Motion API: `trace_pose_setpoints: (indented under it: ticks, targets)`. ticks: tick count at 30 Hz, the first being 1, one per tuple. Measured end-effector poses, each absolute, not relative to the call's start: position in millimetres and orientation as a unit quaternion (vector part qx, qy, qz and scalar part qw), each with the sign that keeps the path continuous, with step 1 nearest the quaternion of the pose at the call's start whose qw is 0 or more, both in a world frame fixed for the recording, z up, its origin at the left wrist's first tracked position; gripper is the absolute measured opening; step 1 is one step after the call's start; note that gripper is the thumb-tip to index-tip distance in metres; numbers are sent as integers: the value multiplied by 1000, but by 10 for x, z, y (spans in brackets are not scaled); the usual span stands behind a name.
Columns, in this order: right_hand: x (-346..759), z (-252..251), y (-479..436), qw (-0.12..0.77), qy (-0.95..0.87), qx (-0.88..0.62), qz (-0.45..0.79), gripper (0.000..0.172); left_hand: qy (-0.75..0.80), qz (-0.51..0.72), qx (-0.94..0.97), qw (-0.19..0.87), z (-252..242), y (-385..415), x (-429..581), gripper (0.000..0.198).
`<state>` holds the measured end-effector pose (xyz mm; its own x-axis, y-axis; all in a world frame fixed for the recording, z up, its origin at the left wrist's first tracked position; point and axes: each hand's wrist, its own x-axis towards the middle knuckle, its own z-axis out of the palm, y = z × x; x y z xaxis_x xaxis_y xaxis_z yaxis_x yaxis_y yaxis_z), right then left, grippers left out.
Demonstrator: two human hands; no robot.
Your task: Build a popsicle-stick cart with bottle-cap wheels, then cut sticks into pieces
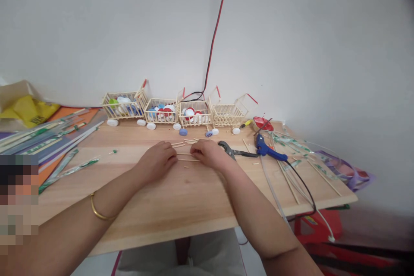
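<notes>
Two thin wooden sticks [187,160] lie side by side on the wooden table [181,207], running between my hands. My left hand [159,160] has its fingers curled round their left ends. At the right ends, my right hand [207,153] pinches the sticks with bent fingers. More short sticks [191,140] lie just behind, between the hands. A small stick piece [186,167] rests in front of the pair. The black-handled cutter [239,152] lies right of my right hand, its head partly behind the wrist.
Four small stick carts [124,105] on bottle-cap wheels line the wall, several holding caps. A blue glue gun [270,150] with its cord lies right, near a red dish [262,123]. Wrapped sticks [69,168] cover the left side; a purple bag [351,174] hangs at the right edge.
</notes>
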<state>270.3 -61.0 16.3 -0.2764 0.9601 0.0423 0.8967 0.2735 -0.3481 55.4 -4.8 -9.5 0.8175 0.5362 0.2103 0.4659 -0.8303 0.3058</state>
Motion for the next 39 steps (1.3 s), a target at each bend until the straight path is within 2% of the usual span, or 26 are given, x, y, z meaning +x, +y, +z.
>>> trace_pose_setpoints:
  ticks: [4,10,16,20,22,29,32,35,39]
  targets:
    - [2701,209,-652,139,-798,-568,144,11,267,133,946,128,-77,-51,547,18]
    - [2697,242,-702,72,-788,-586,172,11,278,120,945,127,-51,-74,569,17]
    - [2702,240,-690,53,-769,-616,164,10,280,138,942,126,-62,-51,551,16]
    - [2758,281,-697,104,-774,-611,132,13,286,243,921,104,-3,-100,533,19]
    - [2780,301,-706,124,-772,-606,143,13,261,253,928,79,13,-173,566,23]
    - [2761,233,-692,100,-774,-589,211,11,186,71,980,15,-79,-384,753,20]
    - [2750,206,-674,115,-780,-580,206,11,196,85,976,31,-86,-379,748,18]
    - [2718,235,-687,166,-791,-556,194,7,254,133,954,92,-42,-353,707,19]
    - [2626,291,-728,214,-802,-507,234,23,276,209,931,115,46,-305,648,21]
